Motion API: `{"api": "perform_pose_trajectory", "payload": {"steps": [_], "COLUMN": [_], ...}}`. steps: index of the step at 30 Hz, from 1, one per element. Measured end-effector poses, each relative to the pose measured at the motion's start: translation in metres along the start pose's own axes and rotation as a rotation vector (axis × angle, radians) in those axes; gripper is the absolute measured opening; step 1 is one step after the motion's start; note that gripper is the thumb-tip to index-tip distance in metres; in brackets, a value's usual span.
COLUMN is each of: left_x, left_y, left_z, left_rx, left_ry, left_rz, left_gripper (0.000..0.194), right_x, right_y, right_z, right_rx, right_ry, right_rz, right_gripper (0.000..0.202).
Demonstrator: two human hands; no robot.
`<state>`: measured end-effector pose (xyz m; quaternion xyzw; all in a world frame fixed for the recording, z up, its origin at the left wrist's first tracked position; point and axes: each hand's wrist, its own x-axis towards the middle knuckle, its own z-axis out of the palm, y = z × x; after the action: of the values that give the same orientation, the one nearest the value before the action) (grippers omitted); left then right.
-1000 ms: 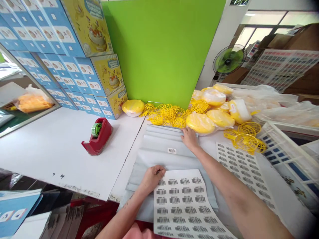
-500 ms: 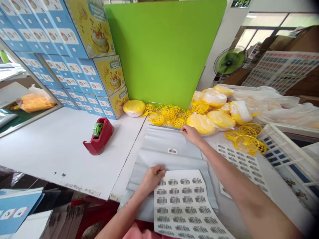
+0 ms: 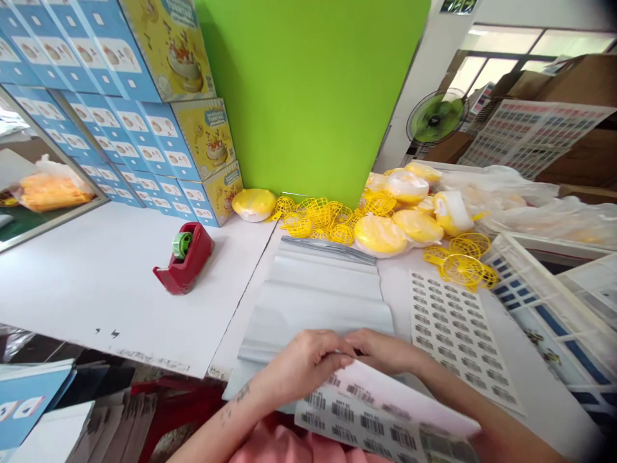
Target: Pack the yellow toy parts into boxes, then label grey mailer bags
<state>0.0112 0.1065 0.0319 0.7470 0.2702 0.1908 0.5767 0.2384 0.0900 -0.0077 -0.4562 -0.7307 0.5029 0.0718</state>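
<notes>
My left hand (image 3: 313, 361) is closed on the top edge of a sheet of barcode labels (image 3: 343, 411), which is bent and tilted over my lap. My right hand (image 3: 385, 350) meets it at that same edge. Its fingers are drawn together, but the tips are hidden behind the left fingers, so what they pinch is unclear. Under and beyond both hands lies a stack of grey plastic mailing bags (image 3: 328, 289), slightly wrinkled, its layered far edge toward the green panel.
A second label sheet (image 3: 457, 334) lies at the right, beside a white plastic crate (image 3: 520, 270). Yellow mesh strainers (image 3: 318, 215) and bagged yellow items (image 3: 380, 235) line the back. At the left are a red tape dispenser (image 3: 186, 260) and stacked boxes (image 3: 202, 145). A green panel (image 3: 313, 96) stands behind.
My right hand has come back from the bags' far edge to the left hand. The label sheet is now lifted and bent. The small label seen on the top bag no longer shows.
</notes>
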Motion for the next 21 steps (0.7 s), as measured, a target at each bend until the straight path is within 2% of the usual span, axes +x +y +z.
{"api": "perform_pose_trajectory", "payload": {"steps": [3,5,8,10,12,15,17,19,21], "left_x": [0.019,0.027,0.033,0.035,0.037,0.04,0.039,0.036,0.031], "left_y": [-0.035,-0.056,-0.071,-0.073,-0.071,-0.071,-0.076,-0.083,-0.09], "left_z": [-0.006,-0.009,-0.011,-0.01,-0.009,-0.008,-0.007,-0.006,-0.005], "left_rx": [-0.041,-0.039,-0.025,-0.009,-0.003,-0.042,-0.107,-0.199,-0.299], "left_ry": [0.117,0.174,0.231,0.266,0.295,0.324,0.361,0.403,0.411], "left_rz": [-0.111,-0.161,-0.19,-0.186,-0.178,-0.178,-0.201,-0.237,-0.274], "left_gripper": [0.025,0.026,0.025,0.024,0.022,0.022,0.033,0.053,0.061], "right_x": [0.0,-0.004,-0.008,-0.006,0.001,0.018,0.029,0.035,0.037], "right_y": [0.017,0.019,0.006,-0.008,-0.021,-0.029,-0.028,-0.023,-0.017], "right_z": [-0.008,-0.027,-0.053,-0.06,-0.056,-0.039,-0.028,-0.02,-0.017], "right_rx": [0.288,0.359,0.166,-0.041,-0.19,-0.215,-0.166,-0.121,-0.084], "right_ry": [-0.003,0.121,0.322,0.344,0.333,0.31,0.321,0.357,0.392], "right_rz": [0.113,0.15,0.135,0.098,0.05,-0.009,-0.016,-0.006,0.012], "right_gripper": [0.025,0.034,0.037,0.032,0.028,0.036,0.04,0.039,0.035]}}
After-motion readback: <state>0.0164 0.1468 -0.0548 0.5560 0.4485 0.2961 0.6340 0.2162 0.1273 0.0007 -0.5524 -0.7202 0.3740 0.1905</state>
